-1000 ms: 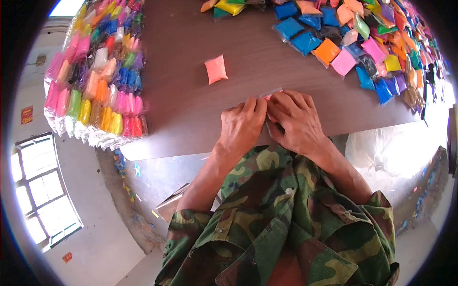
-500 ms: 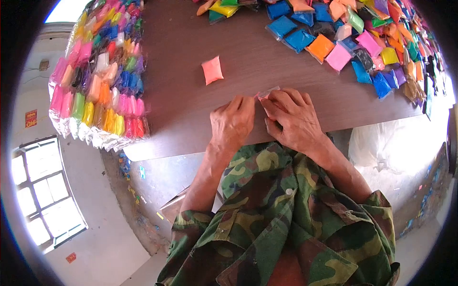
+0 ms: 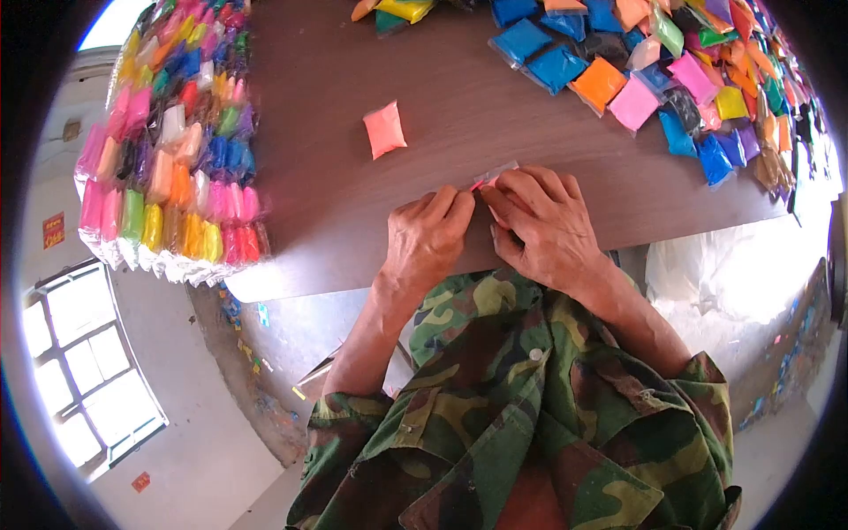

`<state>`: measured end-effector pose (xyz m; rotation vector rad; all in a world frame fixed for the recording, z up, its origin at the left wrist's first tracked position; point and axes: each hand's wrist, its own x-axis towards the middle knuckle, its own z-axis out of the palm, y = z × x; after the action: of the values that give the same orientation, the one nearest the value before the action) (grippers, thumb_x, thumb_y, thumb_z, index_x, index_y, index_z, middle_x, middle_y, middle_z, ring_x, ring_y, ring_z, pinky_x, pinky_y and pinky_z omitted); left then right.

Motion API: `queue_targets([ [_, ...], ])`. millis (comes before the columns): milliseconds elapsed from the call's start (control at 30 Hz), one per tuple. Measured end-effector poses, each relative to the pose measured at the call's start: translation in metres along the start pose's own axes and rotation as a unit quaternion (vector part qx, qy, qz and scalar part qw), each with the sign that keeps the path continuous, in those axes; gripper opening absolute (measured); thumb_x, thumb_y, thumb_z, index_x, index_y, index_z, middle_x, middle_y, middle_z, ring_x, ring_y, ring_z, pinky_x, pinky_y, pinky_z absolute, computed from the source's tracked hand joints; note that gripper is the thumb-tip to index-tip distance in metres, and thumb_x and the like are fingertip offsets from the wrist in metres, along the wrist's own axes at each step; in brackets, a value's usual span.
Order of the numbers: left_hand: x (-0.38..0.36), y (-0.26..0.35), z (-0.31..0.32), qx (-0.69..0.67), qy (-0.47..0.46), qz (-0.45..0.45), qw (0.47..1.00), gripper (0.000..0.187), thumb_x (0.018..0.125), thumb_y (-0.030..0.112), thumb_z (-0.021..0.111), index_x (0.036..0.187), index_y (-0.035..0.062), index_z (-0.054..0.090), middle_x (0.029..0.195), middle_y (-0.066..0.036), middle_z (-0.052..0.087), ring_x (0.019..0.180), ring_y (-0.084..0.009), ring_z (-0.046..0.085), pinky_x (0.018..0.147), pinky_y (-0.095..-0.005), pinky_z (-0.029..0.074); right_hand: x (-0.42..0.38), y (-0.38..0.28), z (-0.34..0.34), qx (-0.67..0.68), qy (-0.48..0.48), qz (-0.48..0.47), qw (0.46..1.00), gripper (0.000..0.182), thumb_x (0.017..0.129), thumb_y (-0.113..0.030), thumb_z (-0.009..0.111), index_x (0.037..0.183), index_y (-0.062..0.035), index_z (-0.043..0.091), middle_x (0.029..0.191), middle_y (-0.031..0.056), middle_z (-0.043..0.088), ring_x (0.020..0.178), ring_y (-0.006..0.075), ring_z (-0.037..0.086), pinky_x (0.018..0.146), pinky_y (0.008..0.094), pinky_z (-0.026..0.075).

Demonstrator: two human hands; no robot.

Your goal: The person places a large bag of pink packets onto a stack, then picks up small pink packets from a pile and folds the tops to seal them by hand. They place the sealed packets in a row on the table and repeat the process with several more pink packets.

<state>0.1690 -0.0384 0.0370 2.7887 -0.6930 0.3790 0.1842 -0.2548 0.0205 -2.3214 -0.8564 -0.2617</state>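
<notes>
Peeking out at the fingertips, a small pink packet (image 3: 483,184) lies mostly hidden under the right hand (image 3: 546,221), whose curled fingers close on it, a strip of clear film (image 3: 506,169) showing beyond them! Across from it, the left hand (image 3: 430,231) is right at the packet's left end, fingers bent inward, though whether they grip it I cannot tell. Further up the brown table (image 3: 327,203), a coral packet (image 3: 385,130) lies apart from both hands, between stacked rows of packets (image 3: 177,168) left and a mixed pile (image 3: 680,79) right.
</notes>
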Motion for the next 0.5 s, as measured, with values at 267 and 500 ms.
queue_targets([
  [267,0.0,-0.006,-0.001,-0.022,-0.014,0.012,1.0,0.017,0.079,0.0,0.071,0.092,0.0065,0.062,0.084,-0.006,0.058,0.073,-0.0224,0.068,0.062,-0.0385,0.056,0.001,0.001,0.0,-0.001,-0.003,0.001,1.0,0.043,0.082,-0.017,0.081,0.123,-0.0066,0.075,0.133,0.0052,0.059,0.128,0.0267,0.056,0.098,0.0442,0.046],
  [500,0.014,-0.004,0.002,-0.034,-0.024,0.006,0.999,0.022,0.078,-0.002,0.073,0.096,0.0074,0.063,0.084,-0.007,0.061,0.076,-0.0255,0.072,0.065,-0.0398,0.057,0.002,-0.001,-0.002,-0.011,-0.006,-0.005,1.0,0.042,0.081,-0.017,0.08,0.122,-0.0071,0.075,0.133,0.007,0.059,0.128,0.0282,0.057,0.099,0.0451,0.046],
])
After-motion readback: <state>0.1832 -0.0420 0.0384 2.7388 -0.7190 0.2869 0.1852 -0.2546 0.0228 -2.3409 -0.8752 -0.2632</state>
